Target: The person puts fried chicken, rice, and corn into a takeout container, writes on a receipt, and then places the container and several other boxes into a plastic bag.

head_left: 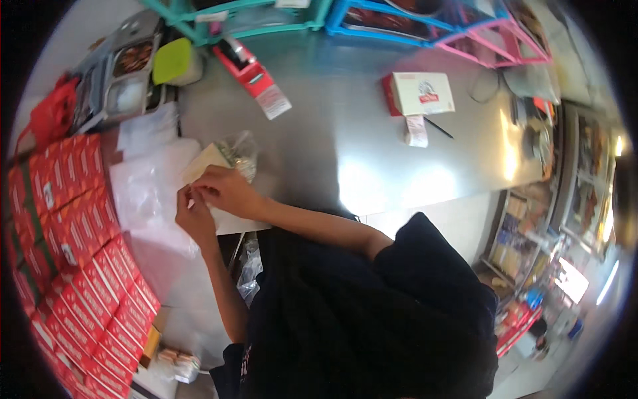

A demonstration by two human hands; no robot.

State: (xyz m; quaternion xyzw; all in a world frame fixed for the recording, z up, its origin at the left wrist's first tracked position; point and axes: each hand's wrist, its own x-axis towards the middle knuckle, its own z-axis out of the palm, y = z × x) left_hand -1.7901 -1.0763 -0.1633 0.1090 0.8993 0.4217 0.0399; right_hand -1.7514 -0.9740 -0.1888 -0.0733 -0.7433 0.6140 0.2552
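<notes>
A shiny steel tabletop (312, 86) spans nine to two o'clock. Shelves (515, 223) stand at three, red boxes (86, 286) are stacked at eight, and plastic bags (149, 176) lie at nine. The right hand (231, 191) and left hand (197, 218) pinch, fingertips together, on something too small to tell, beside a cream packet (207, 159) toward ten.
</notes>
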